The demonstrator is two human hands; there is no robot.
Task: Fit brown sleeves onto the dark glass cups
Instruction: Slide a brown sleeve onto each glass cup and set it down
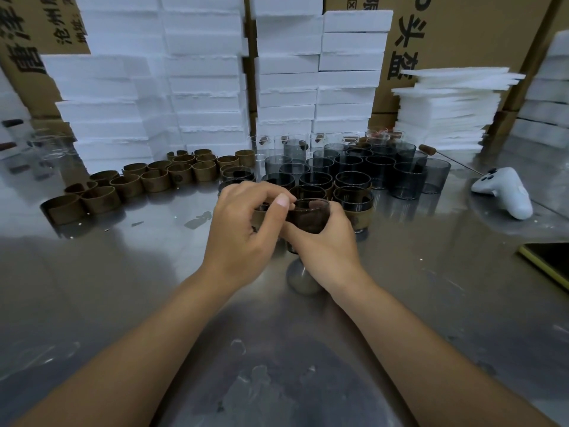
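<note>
Head: dark cup (309, 215) between curled fingers (278, 211)

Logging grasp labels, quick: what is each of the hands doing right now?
Left hand: pinching the dark glass cup near its rim.
Right hand: gripping the same cup.

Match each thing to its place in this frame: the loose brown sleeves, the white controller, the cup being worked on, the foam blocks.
Things:
1. loose brown sleeves
2. white controller
3. held cup
4. foam blocks

Places:
A. stacked along the back
B. lying on the table, far right
C. between the left hand and the right hand
D. in rows on the left

Pairs: 1-D, 2-B, 3-C, 4-A
</note>
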